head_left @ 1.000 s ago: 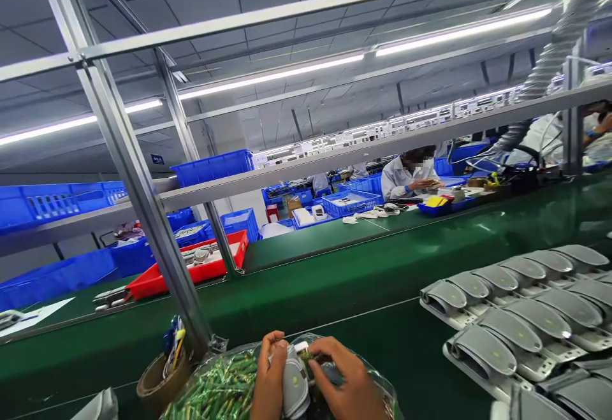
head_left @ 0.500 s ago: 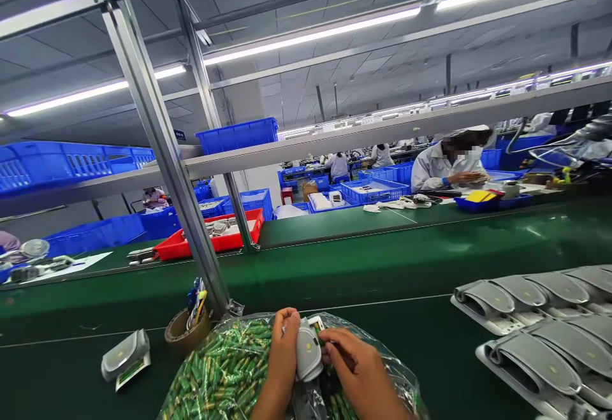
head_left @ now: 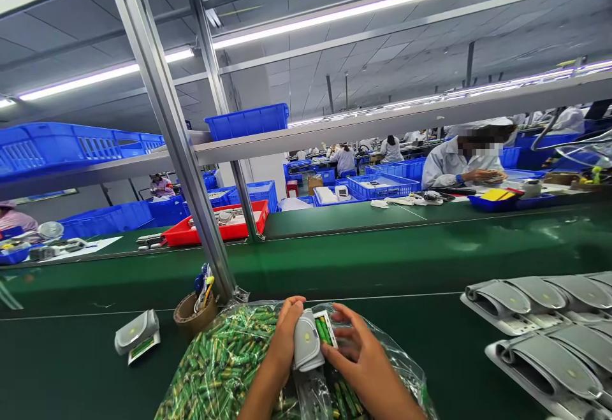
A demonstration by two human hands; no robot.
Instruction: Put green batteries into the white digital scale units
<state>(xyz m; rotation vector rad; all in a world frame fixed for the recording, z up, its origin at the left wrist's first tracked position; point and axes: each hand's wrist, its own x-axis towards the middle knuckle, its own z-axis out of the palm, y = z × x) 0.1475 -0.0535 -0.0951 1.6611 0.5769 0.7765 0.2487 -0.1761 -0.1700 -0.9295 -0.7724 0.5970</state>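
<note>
Grey in its cuff and white in its body, a small device is held upright between both hands, low in the middle of the view and just above a clear plastic bag that is filled with green batteries. The device is gripped by the left hand from its left side, with the fingers curled around the grey cuff. The right hand is placed against the right side of the device, its fingers half spread and its fingertips close to the open compartment, where green batteries are seen inside; whether something is pinched there cannot be told.

The bag is lying on a dark green belt. To the left of the bag, a brown cardboard cup with pens in it is standing just beside the foot of a slanted metal post, and further left one more grey device is lying alone on the belt. At the right edge, rows of the same grey devices are arranged close together. Behind the belt, a red tray and blue crates are seen, and a person in white is seated at a far table.
</note>
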